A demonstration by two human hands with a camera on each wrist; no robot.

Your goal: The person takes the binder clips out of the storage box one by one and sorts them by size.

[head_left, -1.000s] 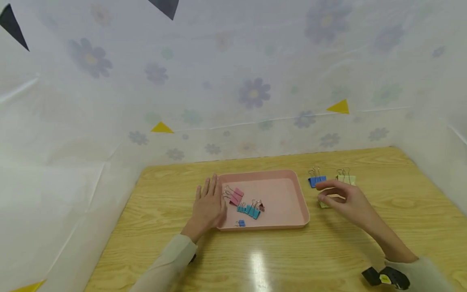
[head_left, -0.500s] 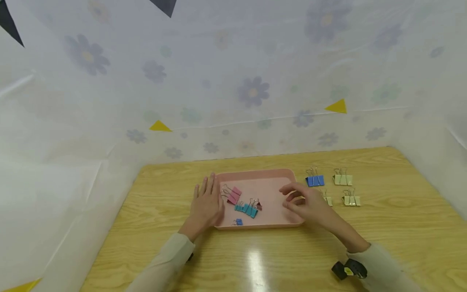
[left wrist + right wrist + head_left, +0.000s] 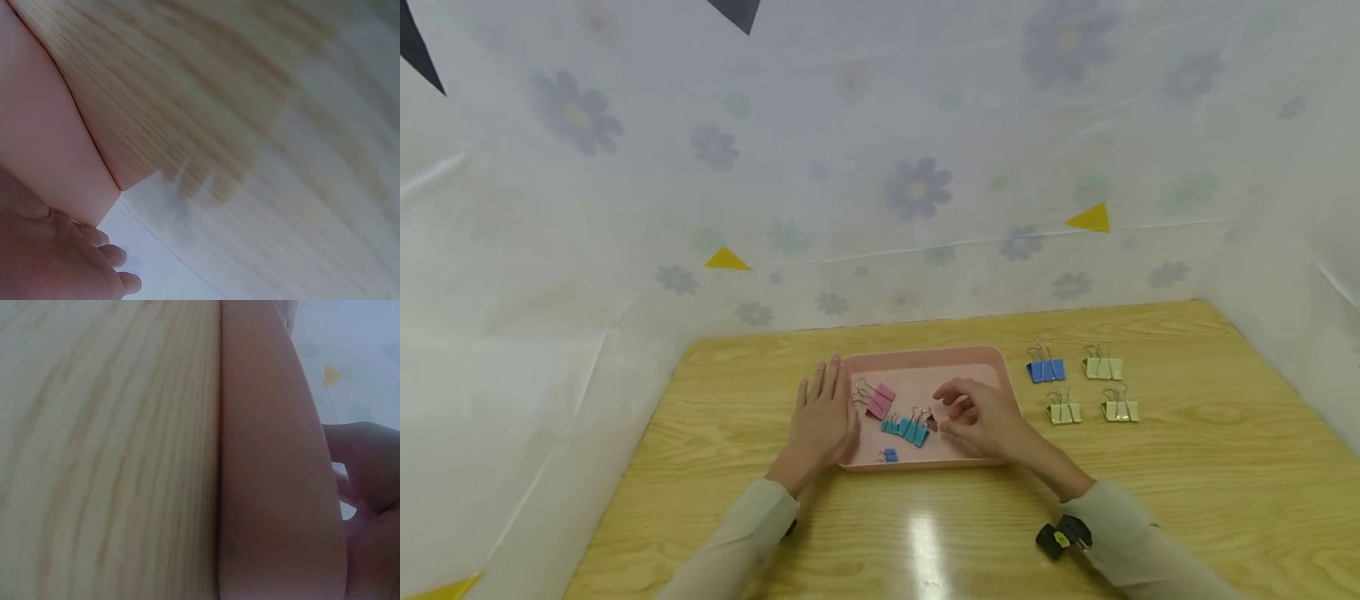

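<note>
My left hand [image 3: 822,421] rests with straight fingers along the left edge of the pink tray [image 3: 977,367]. Over the tray's right half, my right hand [image 3: 988,419] reaches in with thumb and fingers apart and nothing between them. Its fingertips are close beside a small dark red binder clip [image 3: 932,423]. Left of that clip lie a larger teal binder clip [image 3: 914,432] and a smaller teal binder clip [image 3: 890,426]. A pink binder clip [image 3: 880,402] sits near the left hand, and a tiny blue binder clip [image 3: 891,455] lies by the front rim.
Right of the tray, a large blue binder clip [image 3: 1047,371] stands on the wooden table [image 3: 850,533] with three pale yellow ones: a back binder clip [image 3: 1103,368], a front-left binder clip [image 3: 1064,412] and a front-right binder clip [image 3: 1121,410]. A flowered sheet [image 3: 820,208] hangs behind the table.
My right hand has moved left from the pale yellow clips to over the tray, beside the dark red clip. The left hand has stayed at the tray's edge.
</note>
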